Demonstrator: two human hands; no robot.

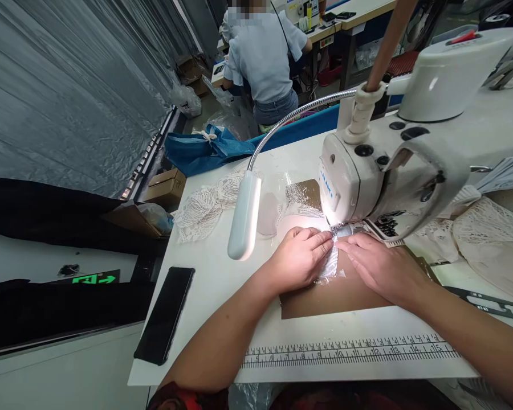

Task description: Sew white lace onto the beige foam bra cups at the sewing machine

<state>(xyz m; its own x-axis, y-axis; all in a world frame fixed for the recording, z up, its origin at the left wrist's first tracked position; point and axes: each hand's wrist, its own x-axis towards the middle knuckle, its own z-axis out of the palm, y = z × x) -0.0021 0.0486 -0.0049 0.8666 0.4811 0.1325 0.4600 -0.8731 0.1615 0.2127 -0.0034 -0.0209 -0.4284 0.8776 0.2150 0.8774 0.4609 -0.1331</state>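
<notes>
View: head camera.
Lace piece: white, under the head of the sewing machine, partly beneath the left hand; its lower part lies over the brown sheet on the tabletop.
Left grip: the left hand bears down on the lace, fingers together — whether thumb and finger pinch it, cannot tell.
Right grip: the right hand rests palm-down, fingertips beside the lace near the left fingertips; any pinch is hidden.
Needle area: obscured by fingers and machine head; fingertips appear close, so a little more clearance would be prudent.
Pressure: light and even is advisable; openwork probably stretches or puckers if pulled.
Guidance: best steered from both sides — edge flat, feed unforced.
Lamp: the lamp stands left of the work; aim its light at the stitching point.
</notes>
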